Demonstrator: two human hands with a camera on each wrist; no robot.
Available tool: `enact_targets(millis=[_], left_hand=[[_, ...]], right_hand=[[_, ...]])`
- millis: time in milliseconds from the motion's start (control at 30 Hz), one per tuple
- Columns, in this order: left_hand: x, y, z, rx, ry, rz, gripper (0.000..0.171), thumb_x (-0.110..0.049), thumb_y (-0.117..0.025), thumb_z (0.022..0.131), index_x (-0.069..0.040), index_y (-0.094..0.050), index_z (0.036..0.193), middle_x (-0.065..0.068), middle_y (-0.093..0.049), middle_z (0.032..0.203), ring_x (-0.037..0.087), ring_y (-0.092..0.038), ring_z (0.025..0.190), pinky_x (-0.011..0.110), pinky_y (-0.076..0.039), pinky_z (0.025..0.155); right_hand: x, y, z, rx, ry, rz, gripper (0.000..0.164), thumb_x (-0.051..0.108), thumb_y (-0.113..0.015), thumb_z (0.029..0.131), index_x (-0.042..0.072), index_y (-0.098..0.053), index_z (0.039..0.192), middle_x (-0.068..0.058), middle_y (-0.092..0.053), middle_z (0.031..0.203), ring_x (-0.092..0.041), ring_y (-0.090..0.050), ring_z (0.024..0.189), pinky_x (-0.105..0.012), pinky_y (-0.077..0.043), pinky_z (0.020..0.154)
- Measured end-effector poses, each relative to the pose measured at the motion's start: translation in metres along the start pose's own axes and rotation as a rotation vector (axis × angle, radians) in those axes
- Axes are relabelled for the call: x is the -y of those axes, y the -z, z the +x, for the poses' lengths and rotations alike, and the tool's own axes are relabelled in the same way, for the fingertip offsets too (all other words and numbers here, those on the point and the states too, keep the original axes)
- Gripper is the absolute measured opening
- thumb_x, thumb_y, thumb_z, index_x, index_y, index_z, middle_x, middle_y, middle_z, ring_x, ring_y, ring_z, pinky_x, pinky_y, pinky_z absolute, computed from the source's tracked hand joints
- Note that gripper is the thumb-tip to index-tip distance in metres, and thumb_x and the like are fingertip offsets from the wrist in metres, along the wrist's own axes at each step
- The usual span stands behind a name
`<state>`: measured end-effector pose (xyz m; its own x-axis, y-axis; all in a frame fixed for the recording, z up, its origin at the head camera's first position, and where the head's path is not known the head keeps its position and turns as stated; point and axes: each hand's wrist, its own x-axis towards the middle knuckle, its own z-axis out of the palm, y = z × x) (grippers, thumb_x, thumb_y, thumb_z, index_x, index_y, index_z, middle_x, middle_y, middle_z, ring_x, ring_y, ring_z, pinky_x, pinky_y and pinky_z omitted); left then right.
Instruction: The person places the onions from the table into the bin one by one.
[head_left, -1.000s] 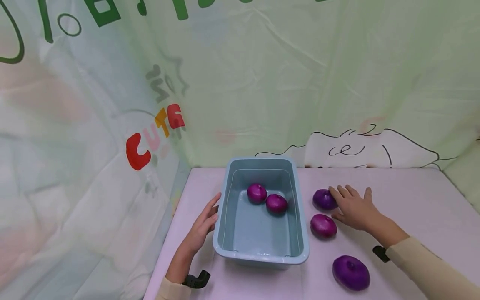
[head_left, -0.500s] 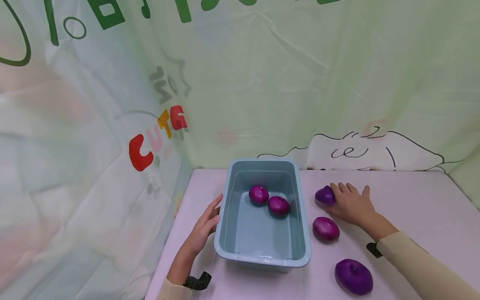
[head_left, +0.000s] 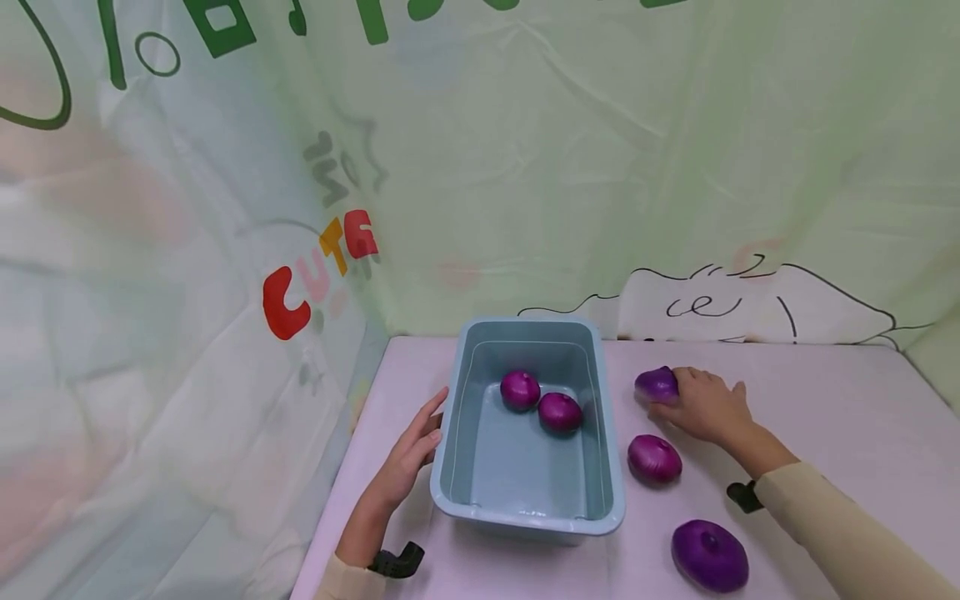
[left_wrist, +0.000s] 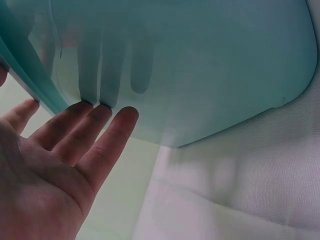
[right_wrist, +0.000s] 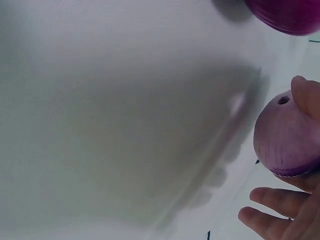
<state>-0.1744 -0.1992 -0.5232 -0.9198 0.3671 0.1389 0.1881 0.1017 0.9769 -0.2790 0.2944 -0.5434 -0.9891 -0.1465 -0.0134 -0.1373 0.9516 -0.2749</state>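
My right hand (head_left: 705, 406) grips a dark purple onion (head_left: 657, 386) at the back right of the table. In the right wrist view the thumb presses one side of this onion (right_wrist: 285, 135) and fingers lie under the other. Its pale underside with a small dark hole shows there. My left hand (head_left: 405, 458) rests its fingertips against the left wall of a light blue plastic bin (head_left: 525, 521). Its fingers look fairly straight in the left wrist view, touching the bin's wall (left_wrist: 210, 65). Two magenta onions (head_left: 520, 390) lie inside the bin.
Right of the bin, a magenta onion (head_left: 655, 460) lies on the pale table (head_left: 840, 433). A larger, flatter purple onion (head_left: 709, 556) sits nearer the front. Printed cloth curtains (head_left: 495, 167) hang behind and along the left side.
My right hand has closed round the dark purple onion, which has tilted and appears raised off the table. The left hand stays at the bin. The head view has shifted slightly.
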Motion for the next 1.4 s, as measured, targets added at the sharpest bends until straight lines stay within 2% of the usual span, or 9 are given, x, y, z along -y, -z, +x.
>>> enact_targets(millis=[100,233,367,567,833,1067,1200,1400], left_hand=[[0.0,0.0,0.0,-0.001,-0.006,-0.004,0.059,-0.03,-0.041,0.11,-0.032,-0.024,0.166,0.011,-0.04,0.161,0.035,-0.048,0.139,0.055,-0.046,0.103],[0.001,0.0,0.0,-0.002,-0.011,-0.002,0.059,-0.03,-0.041,0.11,-0.032,-0.024,0.166,0.011,-0.041,0.16,0.035,-0.048,0.139,0.054,-0.046,0.102],[0.0,-0.001,0.0,-0.001,-0.011,0.0,0.059,-0.029,-0.041,0.11,-0.032,-0.024,0.166,0.011,-0.041,0.16,0.035,-0.048,0.139,0.054,-0.047,0.102],[0.0,-0.001,-0.002,0.0,-0.008,0.0,0.059,-0.03,-0.041,0.11,-0.032,-0.024,0.166,0.012,-0.041,0.16,0.035,-0.049,0.138,0.055,-0.047,0.102],[0.001,0.0,-0.001,0.005,-0.018,-0.004,0.06,-0.031,-0.042,0.11,-0.029,-0.023,0.167,0.014,-0.042,0.159,0.038,-0.05,0.137,0.052,-0.048,0.1],[0.001,0.001,-0.001,0.01,-0.006,-0.007,0.059,-0.032,-0.041,0.11,-0.031,-0.023,0.166,0.012,-0.041,0.159,0.035,-0.049,0.139,0.055,-0.047,0.102],[0.0,0.001,-0.001,0.009,-0.006,-0.011,0.059,-0.032,-0.042,0.11,-0.032,-0.024,0.166,0.011,-0.041,0.16,0.035,-0.049,0.138,0.057,-0.046,0.103],[-0.001,0.001,0.0,0.014,-0.011,-0.009,0.059,-0.032,-0.042,0.11,-0.032,-0.024,0.166,0.01,-0.041,0.16,0.034,-0.049,0.139,0.056,-0.046,0.103]], right_hand=[[-0.003,0.005,0.0,-0.006,-0.009,0.037,0.097,0.062,-0.072,0.088,-0.016,-0.045,0.138,-0.043,-0.053,0.129,-0.061,-0.05,0.114,-0.085,-0.027,0.09],[-0.003,0.018,-0.002,0.018,0.004,0.137,0.096,0.062,-0.068,0.092,-0.019,-0.043,0.137,-0.041,-0.057,0.122,-0.054,-0.059,0.103,-0.072,-0.044,0.08],[0.006,0.035,-0.007,0.064,-0.001,0.259,0.1,0.061,-0.063,0.097,-0.023,-0.034,0.142,-0.046,-0.051,0.128,-0.055,-0.057,0.109,-0.065,-0.051,0.083],[0.027,0.066,-0.01,0.072,-0.01,0.393,0.102,0.06,-0.057,0.1,-0.025,-0.026,0.147,-0.048,-0.042,0.138,-0.059,-0.05,0.121,-0.068,-0.048,0.093],[0.059,0.106,-0.006,0.145,-0.064,0.676,0.106,0.062,-0.053,0.101,-0.019,-0.01,0.155,-0.044,-0.028,0.152,-0.058,-0.037,0.135,-0.067,-0.039,0.103],[0.084,0.127,0.005,0.161,-0.036,0.923,0.099,0.056,-0.055,0.103,-0.014,-0.012,0.159,-0.036,-0.031,0.155,-0.05,-0.035,0.141,-0.061,-0.036,0.109],[0.104,0.136,0.009,0.172,0.001,0.987,0.094,0.054,-0.056,0.103,-0.009,-0.015,0.161,-0.032,-0.033,0.156,-0.048,-0.037,0.14,-0.06,-0.036,0.11],[0.136,0.147,0.014,0.195,0.035,1.013,0.094,0.054,-0.061,0.101,-0.004,-0.019,0.162,-0.028,-0.035,0.157,-0.047,-0.038,0.141,-0.06,-0.037,0.109]])
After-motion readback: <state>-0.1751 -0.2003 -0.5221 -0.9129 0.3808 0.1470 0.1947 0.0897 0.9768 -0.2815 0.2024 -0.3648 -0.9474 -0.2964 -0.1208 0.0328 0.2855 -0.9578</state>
